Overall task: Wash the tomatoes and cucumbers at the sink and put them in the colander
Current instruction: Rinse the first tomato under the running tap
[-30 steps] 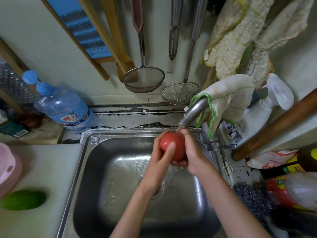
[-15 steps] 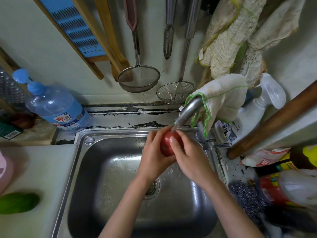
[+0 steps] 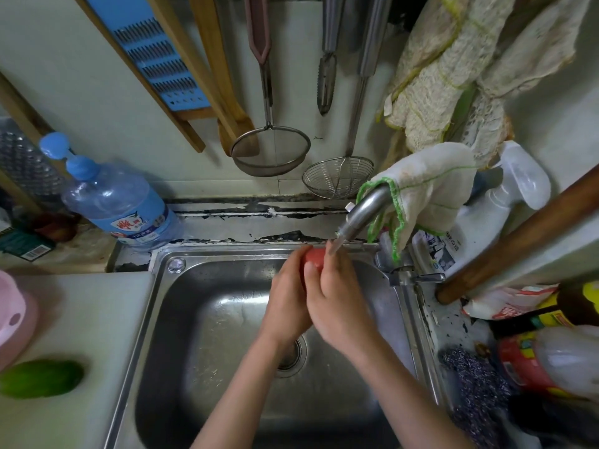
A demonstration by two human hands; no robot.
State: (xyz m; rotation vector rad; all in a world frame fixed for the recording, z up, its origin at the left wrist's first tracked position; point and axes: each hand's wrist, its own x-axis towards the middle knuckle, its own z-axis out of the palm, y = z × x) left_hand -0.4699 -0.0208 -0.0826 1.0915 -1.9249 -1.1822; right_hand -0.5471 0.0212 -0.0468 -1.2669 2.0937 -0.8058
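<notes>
Tomato (image 3: 313, 258) — red, held over the back of the sink (image 3: 207, 319), directly under the faucet (image 3: 364, 213) spout. Only its upper part shows; the rest is covered by both hands. A thin stream of water from the spout reaches the right hand at the tomato's right side.

Left hand (image 3: 287, 299) cups the tomato from the left, fingers curled and pressed together against its skin. Right hand (image 3: 337, 303) wraps it from the right and front, fingers (image 3: 311, 270) closed over the fruit, one fingertip lying across the red surface. Both forearms rise from the lower edge of the view, over the sink basin.

Sink: stainless steel, wet, with the drain (image 3: 291, 354) below the hands and partly hidden by the left forearm. A white cloth with green edging (image 3: 428, 196) is draped over the faucet neck.

Left of the sink, on the desk (image 3: 81, 319): a green cucumber (image 3: 40, 379) lying on its side near the front, well apart from the sink, and a pink colander (image 3: 13, 319) just behind it, cut by the frame edge. Contents of the colander cannot be told.

Behind the sink's left corner — a large blue-capped water bottle (image 3: 120, 205), lying tilted. On the wall above the sink hang a mesh strainer (image 3: 270, 150) and a wire skimmer (image 3: 337, 176).
</notes>
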